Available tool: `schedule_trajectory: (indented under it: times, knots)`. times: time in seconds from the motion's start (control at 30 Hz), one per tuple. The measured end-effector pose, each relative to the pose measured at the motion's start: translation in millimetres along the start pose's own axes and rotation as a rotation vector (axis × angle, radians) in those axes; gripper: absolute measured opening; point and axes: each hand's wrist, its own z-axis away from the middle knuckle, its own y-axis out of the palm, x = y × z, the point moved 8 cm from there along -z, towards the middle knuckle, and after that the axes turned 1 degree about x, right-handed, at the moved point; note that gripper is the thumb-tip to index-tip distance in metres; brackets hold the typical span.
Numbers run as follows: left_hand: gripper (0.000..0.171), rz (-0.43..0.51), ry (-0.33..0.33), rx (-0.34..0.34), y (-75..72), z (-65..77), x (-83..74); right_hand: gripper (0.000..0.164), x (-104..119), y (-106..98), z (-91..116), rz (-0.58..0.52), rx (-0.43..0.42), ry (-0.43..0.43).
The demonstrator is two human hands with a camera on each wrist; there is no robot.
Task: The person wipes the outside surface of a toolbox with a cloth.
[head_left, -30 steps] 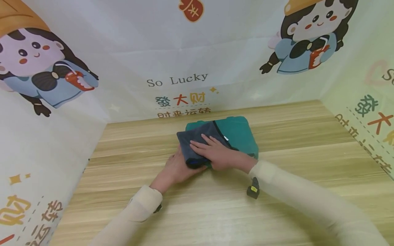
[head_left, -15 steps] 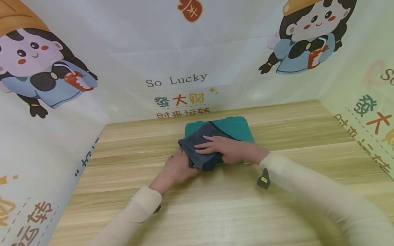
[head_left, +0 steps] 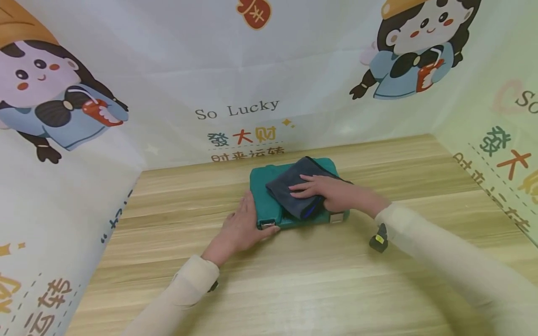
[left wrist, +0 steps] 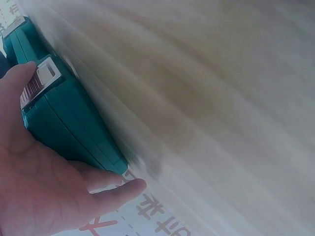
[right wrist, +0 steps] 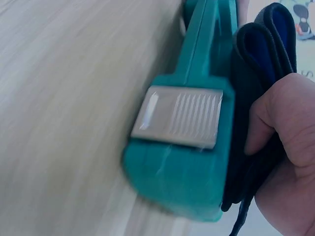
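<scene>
A teal plastic case (head_left: pixel 260 186) with two silver latches lies flat on the wooden table, near the back wall. On its lid sits a folded dark grey cloth (head_left: pixel 286 189) with a blue inner side. My right hand (head_left: pixel 332 193) presses on the cloth with straight fingers. In the right wrist view its thumb (right wrist: pixel 275 113) lies against the cloth's (right wrist: pixel 266 54) folded edge, above the case (right wrist: pixel 197 172). My left hand (head_left: pixel 244 226) rests against the case's front left corner. Its thumb (left wrist: pixel 17 78) is beside the left latch (left wrist: pixel 39 81), and its fingers run along the case's (left wrist: pixel 74 128) side.
Printed fabric walls (head_left: pixel 235 70) with cartoon figures and lettering close the table in at the back, left and right. The wooden tabletop (head_left: pixel 294 280) stretches in front of the case. A small black wrist camera (head_left: pixel 378 242) hangs under my right sleeve.
My right hand slid the cloth to the right and back across the lid, uncovering the lid's left part and the left latch. My left hand stayed at the corner.
</scene>
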Motion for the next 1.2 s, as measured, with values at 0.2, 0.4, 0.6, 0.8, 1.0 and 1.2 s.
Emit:
schedule_trajectory:
  times: [0.2,0.4,0.6,0.8,1.0,1.2]
  knots:
    - [0.126,0.012,-0.008,0.003,0.7,0.3,0.8,0.086,-16,-2,17,-0.008,-0.047,0.052]
    - [0.126,0.020,-0.002,-0.007,0.9,1.0,1.6,0.087,-25,-4,29,0.000,-0.096,0.091]
    - [0.125,0.011,0.012,-0.004,0.9,0.3,0.9,0.086,-27,-3,41,0.008,-0.127,0.136]
    - [0.126,0.002,0.016,-0.002,1.2,0.5,1.0,0.084,-20,2,46,0.035,-0.110,0.212]
    - [0.124,0.001,0.020,-0.002,-0.7,0.9,-0.3,0.075,-6,5,47,0.121,-0.093,0.269]
    - [0.122,-0.001,0.031,-0.011,-2.4,2.5,-2.3,0.072,9,11,46,0.262,-0.102,0.311]
